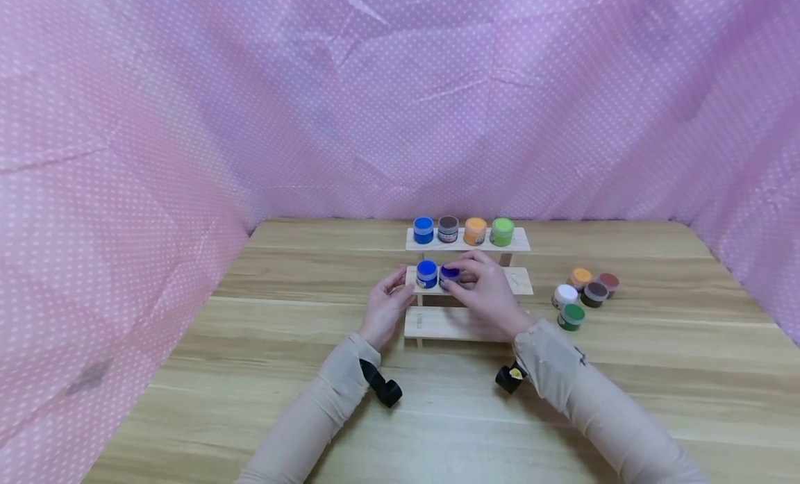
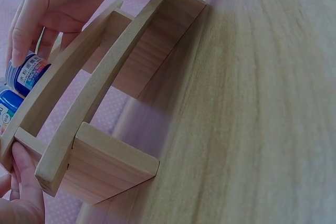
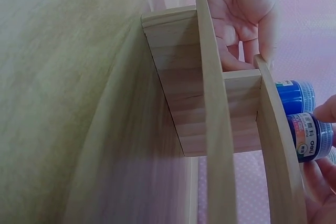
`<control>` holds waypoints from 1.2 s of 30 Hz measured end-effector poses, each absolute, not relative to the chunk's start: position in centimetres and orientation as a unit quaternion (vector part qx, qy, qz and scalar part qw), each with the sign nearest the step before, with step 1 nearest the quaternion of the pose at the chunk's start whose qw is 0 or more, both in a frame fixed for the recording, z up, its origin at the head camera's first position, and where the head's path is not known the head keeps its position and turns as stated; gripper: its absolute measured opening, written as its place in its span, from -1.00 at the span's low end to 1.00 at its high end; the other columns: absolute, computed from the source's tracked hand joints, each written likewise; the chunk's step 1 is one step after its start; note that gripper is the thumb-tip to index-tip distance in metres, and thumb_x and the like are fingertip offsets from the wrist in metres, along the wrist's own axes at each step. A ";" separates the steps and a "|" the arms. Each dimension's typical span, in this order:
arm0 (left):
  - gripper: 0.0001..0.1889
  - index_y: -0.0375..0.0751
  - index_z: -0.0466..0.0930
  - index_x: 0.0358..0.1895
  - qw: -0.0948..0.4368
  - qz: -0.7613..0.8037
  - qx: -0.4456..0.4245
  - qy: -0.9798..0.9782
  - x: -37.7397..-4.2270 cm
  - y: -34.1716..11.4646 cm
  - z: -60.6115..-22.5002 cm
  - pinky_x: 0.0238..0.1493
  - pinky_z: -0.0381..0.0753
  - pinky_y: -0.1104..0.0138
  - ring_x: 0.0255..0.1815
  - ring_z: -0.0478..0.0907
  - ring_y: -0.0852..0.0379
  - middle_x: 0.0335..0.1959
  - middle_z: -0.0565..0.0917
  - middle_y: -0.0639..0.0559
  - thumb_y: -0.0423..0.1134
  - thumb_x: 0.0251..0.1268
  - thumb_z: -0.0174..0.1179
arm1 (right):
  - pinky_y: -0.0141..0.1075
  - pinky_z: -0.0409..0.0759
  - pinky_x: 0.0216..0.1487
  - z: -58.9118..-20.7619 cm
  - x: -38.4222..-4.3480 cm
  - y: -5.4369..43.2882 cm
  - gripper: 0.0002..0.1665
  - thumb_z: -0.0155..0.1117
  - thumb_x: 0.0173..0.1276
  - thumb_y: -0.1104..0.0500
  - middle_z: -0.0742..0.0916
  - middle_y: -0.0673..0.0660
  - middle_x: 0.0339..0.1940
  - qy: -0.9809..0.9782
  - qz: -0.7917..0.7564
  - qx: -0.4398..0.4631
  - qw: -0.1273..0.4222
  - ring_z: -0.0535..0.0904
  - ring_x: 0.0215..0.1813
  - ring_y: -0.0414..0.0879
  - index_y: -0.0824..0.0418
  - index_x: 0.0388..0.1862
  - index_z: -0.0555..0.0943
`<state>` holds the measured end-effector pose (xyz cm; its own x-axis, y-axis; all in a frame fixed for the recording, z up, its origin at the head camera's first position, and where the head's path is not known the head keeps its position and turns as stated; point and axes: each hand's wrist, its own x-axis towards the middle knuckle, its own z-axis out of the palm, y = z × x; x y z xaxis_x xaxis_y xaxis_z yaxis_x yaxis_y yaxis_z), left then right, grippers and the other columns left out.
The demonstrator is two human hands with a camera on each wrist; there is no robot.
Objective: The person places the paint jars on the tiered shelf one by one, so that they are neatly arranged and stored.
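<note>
A three-tier wooden rack (image 1: pixel 459 324) stands on the table. My left hand (image 1: pixel 384 309) holds the left end of its middle shelf, with thumb and fingers around the board in the right wrist view. My right hand (image 1: pixel 490 295) pinches a dark blue paint jar (image 3: pixel 310 136), whose base meets the middle shelf. Directly left of it, a brighter blue paint jar (image 1: pixel 427 274) sits on the same shelf. The top shelf carries a blue jar (image 1: pixel 423 230), a dark brown jar (image 1: pixel 447 230), an orange jar (image 1: pixel 475 231) and a light green jar (image 1: pixel 502 232).
Right of the rack, a loose cluster on the table holds an orange jar (image 1: pixel 580 277), a white jar (image 1: pixel 565 296), a green jar (image 1: pixel 571 317), a dark jar (image 1: pixel 594 294) and a reddish jar (image 1: pixel 608 283). Pink dotted cloth (image 1: pixel 375 109) hangs behind and beside the table.
</note>
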<state>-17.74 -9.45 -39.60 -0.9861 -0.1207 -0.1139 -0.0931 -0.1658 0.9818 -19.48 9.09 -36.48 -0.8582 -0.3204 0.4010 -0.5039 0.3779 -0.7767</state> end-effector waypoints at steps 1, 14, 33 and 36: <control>-0.51 -0.33 0.32 0.32 0.009 -0.759 0.083 -0.646 -17.8 -9.5 -39.6 0.11 0.59 0.26 -0.04 0.49 0.12 0.06 0.45 -0.21 -0.48 0.32 0.06 | -0.34 0.67 -0.07 -36.5 -19.5 9.1 -0.69 0.38 0.15 0.34 0.56 0.18 -0.10 -0.827 0.495 0.249 0.091 0.64 -0.12 0.00 0.35 -0.09 0.66; -0.50 -0.34 0.32 0.33 0.009 -0.760 0.080 -0.645 -18.2 -9.8 -39.5 0.08 0.60 0.29 -0.05 0.50 0.14 0.08 0.47 -0.21 -0.48 0.31 0.08 | -0.32 0.66 -0.04 -35.5 -19.9 8.9 -0.69 0.37 0.18 0.31 0.57 0.17 -0.06 -0.845 0.471 0.245 0.065 0.62 -0.09 -0.01 0.33 -0.07 0.64; -0.50 -0.37 0.30 0.33 0.012 -0.761 0.074 -0.644 -17.8 -9.6 -39.8 0.08 0.60 0.28 -0.07 0.50 0.16 0.09 0.46 -0.26 -0.50 0.30 0.07 | -0.17 0.68 -0.05 -36.4 -18.1 12.0 -0.63 0.43 0.12 0.30 0.60 0.19 -0.05 -0.849 0.447 0.263 0.101 0.63 -0.09 0.05 0.30 -0.06 0.63; -0.50 -0.38 0.30 0.32 0.015 -0.760 0.070 -0.646 -17.9 -9.5 -39.8 0.06 0.61 0.30 -0.08 0.50 0.16 0.09 0.46 -0.26 -0.50 0.30 0.07 | -0.19 0.68 -0.08 -36.7 -17.7 12.6 -0.64 0.43 0.11 0.31 0.62 0.16 -0.10 -0.850 0.434 0.272 0.124 0.61 -0.15 -0.03 0.29 -0.07 0.63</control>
